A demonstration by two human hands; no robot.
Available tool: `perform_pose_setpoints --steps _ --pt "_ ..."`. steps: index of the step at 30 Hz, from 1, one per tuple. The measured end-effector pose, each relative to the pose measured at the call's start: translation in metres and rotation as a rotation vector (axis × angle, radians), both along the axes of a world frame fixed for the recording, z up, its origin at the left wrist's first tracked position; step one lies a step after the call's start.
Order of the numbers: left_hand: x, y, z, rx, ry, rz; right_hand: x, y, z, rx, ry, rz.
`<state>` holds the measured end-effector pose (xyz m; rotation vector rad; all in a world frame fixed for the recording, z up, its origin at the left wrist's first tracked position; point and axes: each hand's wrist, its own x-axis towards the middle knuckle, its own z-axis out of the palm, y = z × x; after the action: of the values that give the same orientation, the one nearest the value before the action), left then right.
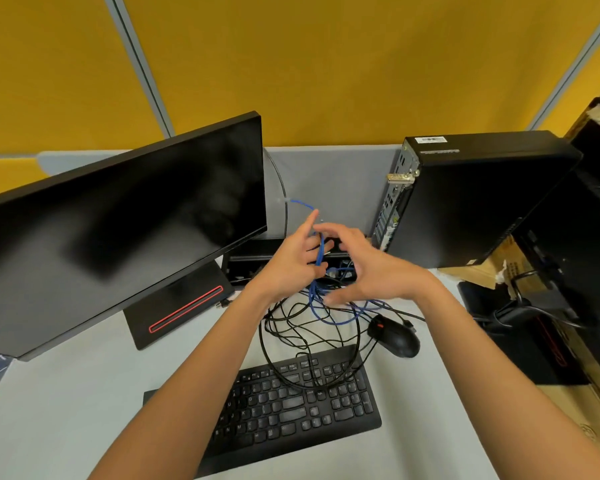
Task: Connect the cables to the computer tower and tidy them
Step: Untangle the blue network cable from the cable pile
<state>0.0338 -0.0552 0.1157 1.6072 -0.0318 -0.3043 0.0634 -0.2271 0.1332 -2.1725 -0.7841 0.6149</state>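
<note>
Yellow partition panels back a pale desk (66,410). Both forearms reach forward; the left hand (293,261) holds the blue cable (321,249), index finger raised. Just right, the right hand (368,268) hovers spread above tangled black cables (291,327); the computer tower (471,202) stands beyond it.

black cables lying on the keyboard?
Yes, a loop of black cables drapes over the top rows of the keyboard, beside the mouse.

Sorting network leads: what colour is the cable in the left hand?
Blue cable, seen in the head view.
</note>
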Motion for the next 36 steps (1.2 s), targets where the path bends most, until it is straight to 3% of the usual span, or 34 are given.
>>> perform_pose_setpoints --steps 3,7,10,13,15,19,21,23,27,29,32,36 --pt "-0.003 -0.001 0.003 0.019 -0.002 -0.083 0.01 0.006 0.01 0.247 0.065 -0.236" --pt "-0.007 -0.007 0.0 0.094 -0.005 -0.145 0.021 0.014 -0.008 0.295 -0.024 -0.63" --pt "-0.004 -0.009 -0.007 0.052 0.036 -0.063 0.018 0.013 -0.017 0.319 0.007 -0.761" --pt "0.0 -0.008 -0.007 -0.025 0.032 0.08 0.013 0.007 -0.017 0.327 -0.139 -0.863" --pt "0.002 -0.006 -0.003 -0.007 0.002 0.094 0.013 -0.005 -0.011 0.365 -0.178 -0.838" --pt "0.003 -0.012 0.0 0.233 -0.166 -0.014 0.006 -0.016 0.013 0.374 -0.054 -0.437" --pt "0.007 -0.023 -0.003 0.415 -0.325 0.009 0.01 -0.017 0.016 0.395 -0.14 -0.457" --pt "0.011 -0.029 -0.005 0.478 -0.372 0.123 0.018 -0.022 0.016 0.466 -0.247 -0.606" --pt "0.015 -0.005 -0.001 0.142 -0.046 0.438 0.031 -0.057 0.015 0.484 -0.545 -1.032" --pt "0.015 0.01 -0.006 -0.038 0.057 0.479 0.032 -0.073 0.008 0.407 -0.538 -1.124" --pt "0.011 0.006 -0.012 -0.09 0.154 0.451 0.028 -0.072 -0.015 0.222 -0.306 -0.934" --pt "0.012 -0.023 -0.003 0.068 0.206 0.522 0.003 -0.031 -0.025 0.116 -0.021 -0.46"
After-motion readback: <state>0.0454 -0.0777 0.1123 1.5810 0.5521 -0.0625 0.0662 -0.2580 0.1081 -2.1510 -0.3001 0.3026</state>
